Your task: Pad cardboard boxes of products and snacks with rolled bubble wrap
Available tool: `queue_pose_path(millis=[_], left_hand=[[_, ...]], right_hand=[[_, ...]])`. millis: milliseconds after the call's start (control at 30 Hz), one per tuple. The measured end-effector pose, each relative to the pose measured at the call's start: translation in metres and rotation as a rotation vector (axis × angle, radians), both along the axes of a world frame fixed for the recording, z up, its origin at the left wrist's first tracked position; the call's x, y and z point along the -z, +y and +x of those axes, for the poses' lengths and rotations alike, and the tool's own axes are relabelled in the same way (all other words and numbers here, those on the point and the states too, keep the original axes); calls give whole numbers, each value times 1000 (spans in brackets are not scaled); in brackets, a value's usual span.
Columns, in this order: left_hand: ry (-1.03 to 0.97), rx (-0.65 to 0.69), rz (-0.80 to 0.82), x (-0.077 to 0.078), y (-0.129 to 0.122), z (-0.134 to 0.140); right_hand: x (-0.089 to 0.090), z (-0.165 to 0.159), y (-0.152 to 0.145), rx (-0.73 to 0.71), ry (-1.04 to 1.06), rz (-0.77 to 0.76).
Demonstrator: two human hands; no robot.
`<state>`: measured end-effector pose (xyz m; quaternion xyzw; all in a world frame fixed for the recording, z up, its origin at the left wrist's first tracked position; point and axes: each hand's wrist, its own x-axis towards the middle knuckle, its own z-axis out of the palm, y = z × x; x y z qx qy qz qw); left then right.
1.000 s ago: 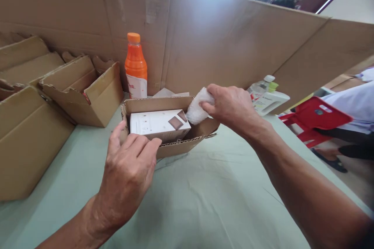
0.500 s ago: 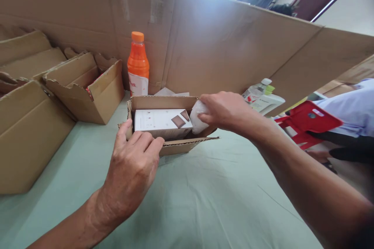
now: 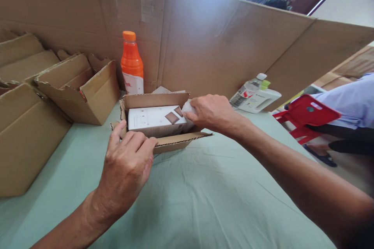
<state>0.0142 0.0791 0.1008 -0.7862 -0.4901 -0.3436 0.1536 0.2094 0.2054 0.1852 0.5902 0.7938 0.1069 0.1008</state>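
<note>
An open cardboard box [image 3: 172, 146] stands in front of me, and inside it lies a white printed carton [image 3: 149, 120] with brown squares on top. My left hand [image 3: 128, 157] is closed on the box's near left corner, its fingers over the rim. At the box's right end, my right hand [image 3: 214, 113] grips a whitish bundle that looks like bubble wrap [image 3: 188, 108]. That bundle sits partly down inside the box, beside the carton. My fingers hide some of it, and its contents cannot be made out.
An orange bottle [image 3: 132, 64] stands behind the box. More open cardboard boxes [image 3: 84, 85] are on the left. A clear bottle [image 3: 247, 90] and a white jug [image 3: 261, 100] lean against the cardboard wall [image 3: 204, 46]. Beyond the table is a red plastic chair [image 3: 315, 111] beside a person [image 3: 355, 97].
My right hand has pushed the bubble-wrap bundle lower into the box's right end. My left hand keeps its hold on the rim. The whole view has shifted slightly.
</note>
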Motion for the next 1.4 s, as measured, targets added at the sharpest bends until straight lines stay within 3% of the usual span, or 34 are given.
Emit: queue_pose_path(millis=[233, 433, 667, 800, 867, 967, 1033, 1067, 1167, 1267, 1333, 1400], left_hand=[[-4, -4, -15, 2, -3, 1], [-15, -2, -23, 4, -6, 1], [-16, -12, -15, 5, -4, 1], [-7, -4, -5, 5, -1, 1], [-48, 1, 42, 6, -3, 0], [-207, -17, 142, 13, -13, -10], [-364, -91, 106, 25, -21, -24], [-455, -134, 28, 33, -24, -31], [-765, -192, -348, 63, -23, -51], [-1003, -115, -613, 82, -7, -53], [-1096, -56, -661, 83, 8, -40], [-1149, -2, -675, 77, 19, -18]], right_hand=[[3, -12, 9, -47, -53, 86], [4, -28, 5, -142, -120, -5], [27, -20, 14, -139, -28, 29], [18, -17, 3, -142, -8, 18], [7, -4, -11, -146, 89, 100], [3, 38, -36, -137, 442, 382], [18, 70, -51, -108, 719, 468], [32, 83, -57, -85, 841, 431], [88, 92, -65, -22, 1080, 127], [135, 64, -57, -6, 1175, -102], [148, 48, -48, 11, 1230, -130], [149, 50, -45, 35, 1275, -97]])
